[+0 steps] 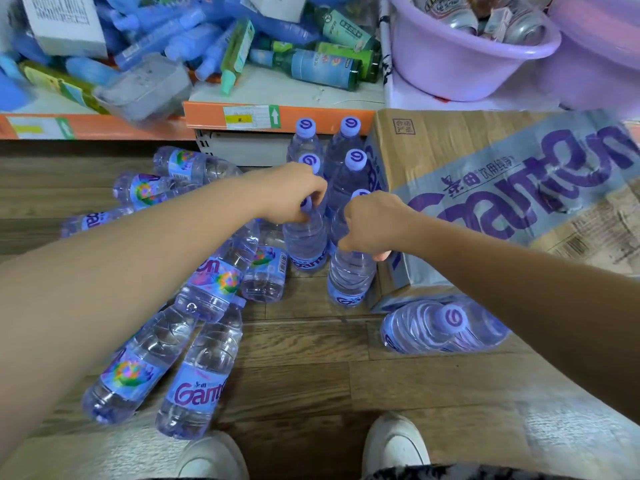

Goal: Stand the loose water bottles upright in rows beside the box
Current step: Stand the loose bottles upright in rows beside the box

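A cardboard box (485, 188) with purple lettering sits on the floor at right. Beside its left side, several clear water bottles with purple caps stand upright in two rows (348, 161). My left hand (294, 194) is closed around the cap of an upright bottle (306, 244) in the left row. My right hand (370, 225) grips the top of another upright bottle (349, 275) right against the box corner. Several loose bottles (197, 372) lie on their sides at left. One more bottle (440, 327) lies in front of the box.
A low shelf with an orange edge (242, 116) holds piled blue and green bottles behind the rows. Purple plastic basins (460, 53) with cans stand at the back right. My white shoes (394, 445) are on the wooden floor at the bottom.
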